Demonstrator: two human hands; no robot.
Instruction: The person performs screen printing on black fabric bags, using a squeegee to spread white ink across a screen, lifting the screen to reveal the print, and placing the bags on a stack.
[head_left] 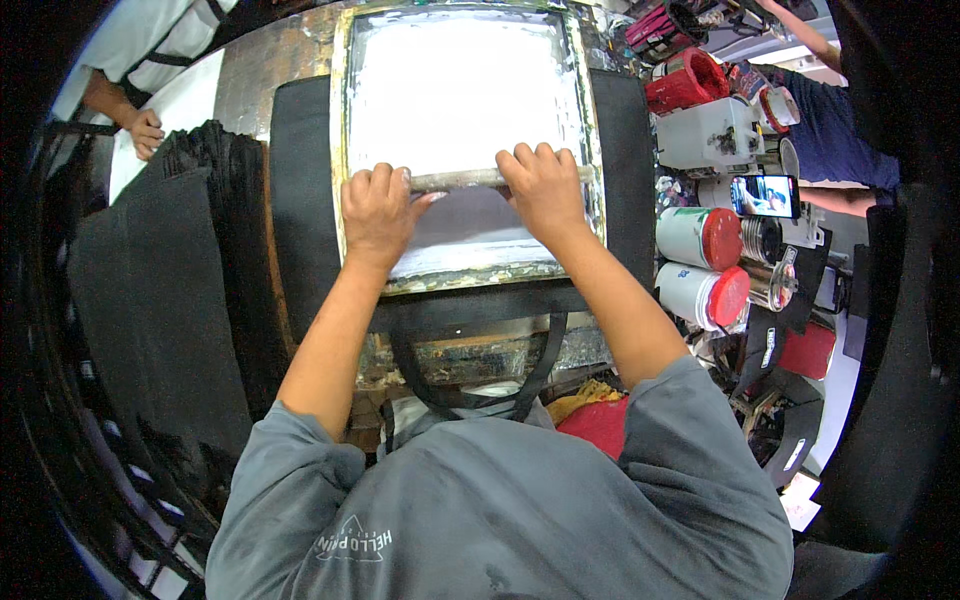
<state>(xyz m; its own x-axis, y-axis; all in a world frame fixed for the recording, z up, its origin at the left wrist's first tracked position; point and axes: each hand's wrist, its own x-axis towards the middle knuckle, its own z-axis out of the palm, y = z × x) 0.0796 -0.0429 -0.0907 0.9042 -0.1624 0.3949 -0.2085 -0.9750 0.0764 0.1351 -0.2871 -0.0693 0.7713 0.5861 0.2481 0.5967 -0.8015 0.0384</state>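
Both my hands grip the long bar of a squeegee (455, 181) that lies across a screen-printing frame (340, 120). My left hand (378, 212) is closed round its left end, and my right hand (545, 190) round its right end. White ink (460, 90) covers the mesh beyond the bar; on my side of it the mesh looks greyish. The squeegee's blade is hard to make out. Under the frame lies a black fabric bag (300, 170), sticking out on both sides. Its strap handle (405, 365) loops over the table's near edge.
On the left is a tall stack of black fabric bags (150, 290), with another person's hand (145, 132) behind it. White tubs with red lids (685, 235), a red container (690, 82) and a phone (765, 196) line the right. Another person in dark blue (830, 135) stands there.
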